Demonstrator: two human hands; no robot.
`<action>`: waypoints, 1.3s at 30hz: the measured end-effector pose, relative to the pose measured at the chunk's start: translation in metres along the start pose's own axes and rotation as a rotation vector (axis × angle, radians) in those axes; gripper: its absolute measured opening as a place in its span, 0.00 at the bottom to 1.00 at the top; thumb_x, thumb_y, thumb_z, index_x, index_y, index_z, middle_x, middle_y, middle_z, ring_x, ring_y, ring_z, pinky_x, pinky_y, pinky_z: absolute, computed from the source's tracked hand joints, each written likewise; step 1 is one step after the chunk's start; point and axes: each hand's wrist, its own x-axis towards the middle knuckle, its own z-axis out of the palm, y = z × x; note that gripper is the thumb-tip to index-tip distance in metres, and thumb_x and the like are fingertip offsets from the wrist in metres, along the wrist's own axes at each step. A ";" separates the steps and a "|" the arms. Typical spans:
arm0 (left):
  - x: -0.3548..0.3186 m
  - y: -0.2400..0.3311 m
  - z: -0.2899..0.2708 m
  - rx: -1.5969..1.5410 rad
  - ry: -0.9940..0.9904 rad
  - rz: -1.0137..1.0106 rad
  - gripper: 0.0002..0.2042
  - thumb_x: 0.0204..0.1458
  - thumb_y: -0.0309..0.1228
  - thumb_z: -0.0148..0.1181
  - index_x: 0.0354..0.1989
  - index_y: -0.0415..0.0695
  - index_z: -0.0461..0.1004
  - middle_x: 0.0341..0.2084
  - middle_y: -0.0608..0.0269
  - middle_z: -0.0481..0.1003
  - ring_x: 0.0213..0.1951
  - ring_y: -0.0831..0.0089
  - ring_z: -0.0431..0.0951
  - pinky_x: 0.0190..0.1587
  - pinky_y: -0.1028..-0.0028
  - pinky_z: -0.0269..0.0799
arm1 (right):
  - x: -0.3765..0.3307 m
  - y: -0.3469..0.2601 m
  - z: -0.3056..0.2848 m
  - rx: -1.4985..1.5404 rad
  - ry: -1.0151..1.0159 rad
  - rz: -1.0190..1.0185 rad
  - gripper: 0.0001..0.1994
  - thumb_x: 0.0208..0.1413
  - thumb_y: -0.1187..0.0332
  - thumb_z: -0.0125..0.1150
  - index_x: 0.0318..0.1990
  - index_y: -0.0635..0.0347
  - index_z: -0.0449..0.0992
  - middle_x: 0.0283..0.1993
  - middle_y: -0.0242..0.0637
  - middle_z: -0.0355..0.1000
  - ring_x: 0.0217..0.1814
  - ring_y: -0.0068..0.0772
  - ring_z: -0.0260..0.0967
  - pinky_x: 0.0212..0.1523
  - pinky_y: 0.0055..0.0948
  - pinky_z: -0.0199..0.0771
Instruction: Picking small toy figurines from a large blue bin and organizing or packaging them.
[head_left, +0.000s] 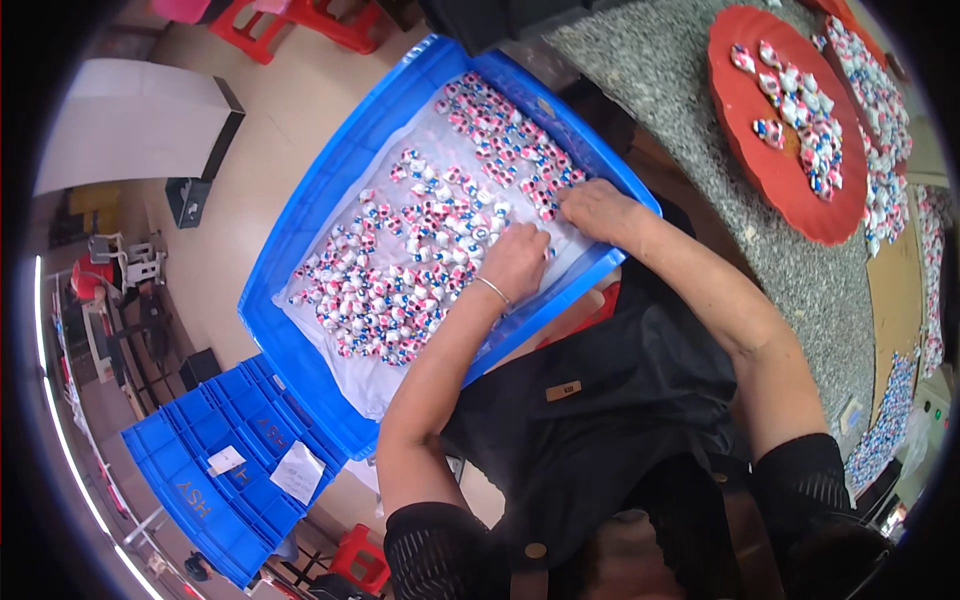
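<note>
Beige floor tiles spread under the whole scene, with a speckled grey stone counter (pixel 690 110) curving along the right side. Nearest the camera, a black apron (pixel 600 440) covers the person's lap, and both bare forearms reach away from it into a big blue plastic crate (pixel 300 240) lined with a white sheet (pixel 390 375). Small pink, white and blue trinkets (pixel 400 290) lie scattered thickly over that sheet, mostly in the middle and toward the far corner. The left hand (pixel 515 262), wearing a thin bracelet (pixel 494 291) at the wrist, rests knuckles-up on the pile near the crate's near right wall, fingers curled down into the pieces; it seems to be pinching or gathering some, though what sits under the palm is hidden. The right hand (pixel 597 212) lies just beside it, close to the crate's right rim, fingers bent and pressed among the trinkets at the edge of the pile; whether it actually grips any I cannot tell. Below the crate, at the lower left, a second blue crate (pixel 215 470) stands upside down with two paper slips (pixel 295 470) on it. Farther off on the counter, a round red tray (pixel 770 180) carries a smaller heap of the same trinkets, and more of them line the counter's far right. Red stools (pixel 290 25) stand at the top edge.
</note>
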 end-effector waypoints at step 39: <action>0.019 0.015 0.002 -0.184 0.165 -0.210 0.19 0.41 0.23 0.63 0.45 0.43 0.71 0.34 0.49 0.72 0.33 0.52 0.77 0.37 0.61 0.75 | 0.012 0.007 -0.002 -0.006 -0.018 -0.008 0.09 0.51 0.71 0.52 0.33 0.60 0.79 0.41 0.41 0.77 0.48 0.40 0.75 0.46 0.40 0.74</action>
